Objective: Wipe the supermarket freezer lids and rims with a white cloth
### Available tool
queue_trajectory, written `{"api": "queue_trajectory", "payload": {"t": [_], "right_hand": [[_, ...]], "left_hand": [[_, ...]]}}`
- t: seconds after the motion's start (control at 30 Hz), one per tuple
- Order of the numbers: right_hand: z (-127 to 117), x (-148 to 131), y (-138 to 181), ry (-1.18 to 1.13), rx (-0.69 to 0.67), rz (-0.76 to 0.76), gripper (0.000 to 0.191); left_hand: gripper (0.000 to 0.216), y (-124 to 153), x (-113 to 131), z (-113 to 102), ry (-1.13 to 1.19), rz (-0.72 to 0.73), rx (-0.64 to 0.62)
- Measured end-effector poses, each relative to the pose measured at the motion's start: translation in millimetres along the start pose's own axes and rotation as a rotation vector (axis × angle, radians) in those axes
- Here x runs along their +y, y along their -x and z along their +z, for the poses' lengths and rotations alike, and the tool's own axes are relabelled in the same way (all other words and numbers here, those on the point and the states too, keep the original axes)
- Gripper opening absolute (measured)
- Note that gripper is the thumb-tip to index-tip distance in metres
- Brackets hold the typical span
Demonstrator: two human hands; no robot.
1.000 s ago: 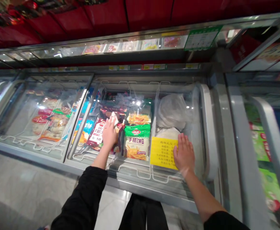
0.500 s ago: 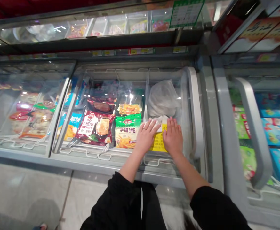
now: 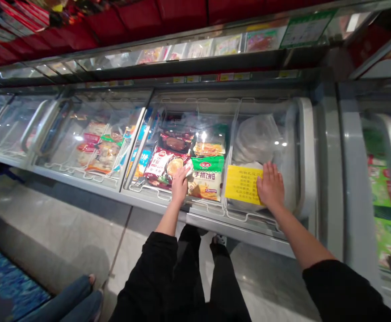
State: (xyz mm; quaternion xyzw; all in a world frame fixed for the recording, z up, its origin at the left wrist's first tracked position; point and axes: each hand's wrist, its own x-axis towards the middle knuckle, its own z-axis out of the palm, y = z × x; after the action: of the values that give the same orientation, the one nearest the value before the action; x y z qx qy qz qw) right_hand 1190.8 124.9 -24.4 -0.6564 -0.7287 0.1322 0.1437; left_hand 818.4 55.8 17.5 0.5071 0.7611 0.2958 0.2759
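Head view: the left hand (image 3: 181,184) has its grip lightly curled on a white cloth (image 3: 189,167) at the freezer lid (image 3: 292,179); the right hand (image 3: 271,187) lies flat, empty, by the yellow notice (image 3: 242,185). Wiping seems under way; how much is finished or left, I cannot tell.
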Motion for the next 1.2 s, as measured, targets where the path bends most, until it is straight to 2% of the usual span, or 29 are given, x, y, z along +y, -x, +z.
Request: {"api": "queue_trajectory", "payload": {"t": [0.07, 0.17, 0.23, 0.3, 0.4, 0.47, 0.53, 0.6, 0.67, 0.77, 0.83, 0.93, 1.0, 1.1, 1.2], "right_hand": [[2.5, -19.7, 16.6, -0.118, 0.000, 0.046, 0.065], [14.1, -85.1, 53.6, -0.411, -0.083, 0.054, 0.061], [25.5, -143.5, 75.3, -0.651, -0.210, 0.068, 0.059], [36.0, -198.2, 86.6, -0.784, -0.298, 0.102, 0.054], [43.7, -249.0, 80.2, -0.790, -0.331, 0.143, 0.037], [42.9, -257.6, 65.0, -0.765, -0.334, 0.169, 0.033], [38.9, -251.7, 47.7, -0.701, -0.339, 0.206, 0.031], [34.0, -240.1, 33.6, -0.536, -0.327, 0.258, 0.039], [30.4, -231.4, 26.1, -0.280, -0.228, 0.263, 0.053], [31.5, -233.7, 29.7, 0.028, -0.001, 0.094, 0.061], [37.8, -245.1, 38.7, 0.106, 0.027, -0.086, 0.064], [55.1, -268.7, 49.2, 0.108, -0.113, -0.301, 0.071], [68.8, -284.4, 48.2, 0.094, -0.171, -0.322, 0.074], [82.8, -306.1, 33.0, 0.087, -0.122, -0.269, 0.082], [79.6, -324.1, 10.3, 0.060, 0.011, -0.276, 0.093]], "left_hand": [[0.044, 5.3, 6.7, -2.8, 0.169, -0.020, -0.022], [0.033, 16.4, 19.1, -6.1, 0.261, -0.028, -0.088], [0.039, 22.1, 24.7, -9.2, 0.310, -0.021, -0.157], [0.049, 23.0, 24.8, -15.4, 0.358, 0.002, -0.227], [0.049, 12.1, 10.6, -34.7, 0.377, 0.084, -0.264], [0.045, -1.2, -8.5, -55.1, 0.339, 0.119, -0.238], [0.042, -15.0, -33.0, -79.2, 0.307, 0.116, -0.213], [0.039, -25.5, -60.0, -102.9, 0.239, 0.138, -0.205], [0.040, -30.8, -86.2, -122.0, 0.086, 0.186, -0.201], [0.049, -32.2, -117.1, -136.4, -0.166, 0.246, -0.189], [0.054, -34.0, -129.3, -137.1, -0.262, 0.263, -0.165], [0.060, -47.1, -136.9, -134.0, -0.337, 0.234, -0.071], [0.062, -65.8, -139.8, -136.3, -0.361, 0.177, 0.018], [0.063, -105.5, -147.5, -151.4, -0.385, 0.105, 0.122], [0.065, -143.0, -159.5, -172.2, -0.427, 0.171, 0.070]]}}
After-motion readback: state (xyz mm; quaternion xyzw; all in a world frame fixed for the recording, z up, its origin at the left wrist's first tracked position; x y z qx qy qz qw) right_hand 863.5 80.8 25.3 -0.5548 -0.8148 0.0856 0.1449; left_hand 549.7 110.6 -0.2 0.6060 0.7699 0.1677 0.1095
